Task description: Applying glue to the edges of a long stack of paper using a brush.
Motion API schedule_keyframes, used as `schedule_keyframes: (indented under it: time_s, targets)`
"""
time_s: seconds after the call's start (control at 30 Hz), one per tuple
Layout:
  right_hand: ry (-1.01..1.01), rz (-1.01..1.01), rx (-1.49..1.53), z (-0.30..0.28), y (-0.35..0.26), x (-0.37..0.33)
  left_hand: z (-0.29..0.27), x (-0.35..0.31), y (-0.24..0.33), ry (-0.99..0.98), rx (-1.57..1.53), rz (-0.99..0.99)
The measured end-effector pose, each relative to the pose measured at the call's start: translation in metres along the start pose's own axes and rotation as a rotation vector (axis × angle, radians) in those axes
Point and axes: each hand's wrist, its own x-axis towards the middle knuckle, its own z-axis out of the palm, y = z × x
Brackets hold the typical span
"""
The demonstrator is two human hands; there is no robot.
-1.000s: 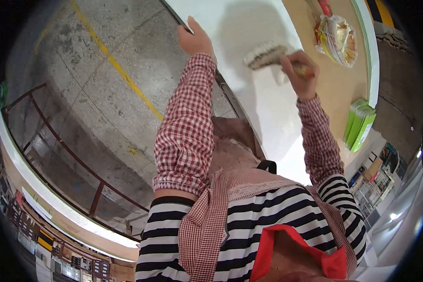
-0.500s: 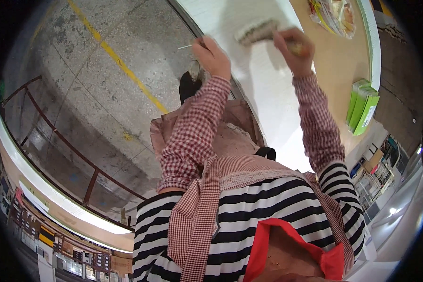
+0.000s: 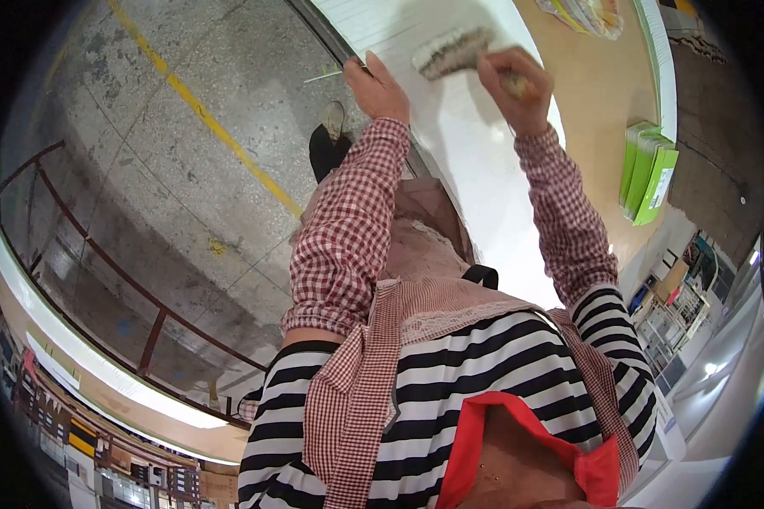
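Observation:
My right hand (image 3: 518,92) is closed round the handle of a wide brush (image 3: 455,53) with whitish bristles. The brush lies over a white sheet (image 3: 450,136) spread along the table. At the table's left edge, my left hand (image 3: 380,90) is closed, its thumb and fingers round a slim tool (image 3: 323,76). A thin pale end of that tool points left over the floor, and a dark part shows between the fingers. What kind of tool it is, I cannot make out.
Beyond the sheet's right side runs a tan tabletop (image 3: 586,110). On it lie a clear plastic bag (image 3: 590,15) at the far end and green packets (image 3: 648,176) nearer. A dark red metal rail (image 3: 110,259) stands at left, beside a yellow floor line (image 3: 208,119).
The brush and my right hand have moved slightly left and away. My left hand has shifted a little left and away along the table edge, still with the slim tool.

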Motion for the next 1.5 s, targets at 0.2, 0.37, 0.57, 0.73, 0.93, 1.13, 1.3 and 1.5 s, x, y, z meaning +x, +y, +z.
schedule_keyframes:
  time_s: [0.2,0.37,0.57,0.73,0.93,1.13,1.3,1.5]
  targets:
    - [-0.081,0.286,-0.06,-0.055,-0.036,-0.085,-0.003,0.002,0.005,0.045,-0.01,0.012]
    - [0.058,0.345,-0.128,-0.034,-0.03,-0.043,0.002,-0.001,-0.002,0.08,-0.003,0.02]
    - [0.05,0.21,-0.013,-0.034,-0.016,-0.077,0.002,0.003,-0.005,0.005,-0.001,-0.011]
    - [-0.088,0.357,-0.093,-0.088,-0.049,-0.144,-0.005,-0.004,0.017,0.017,-0.124,-0.084]
    - [0.367,0.752,0.437,-0.113,-0.072,-0.122,-0.012,-0.066,0.0,0.071,-0.119,0.035]
    - [0.394,0.82,0.709,-0.118,-0.048,-0.099,-0.012,-0.082,-0.004,-0.042,-0.073,-0.023]
    - [0.157,0.545,0.281,-0.067,-0.045,-0.073,-0.009,-0.084,-0.007,-0.058,-0.063,0.037]
    - [0.022,0.139,0.135,-0.021,-0.01,-0.031,-0.005,-0.084,-0.003,-0.057,-0.053,-0.004]
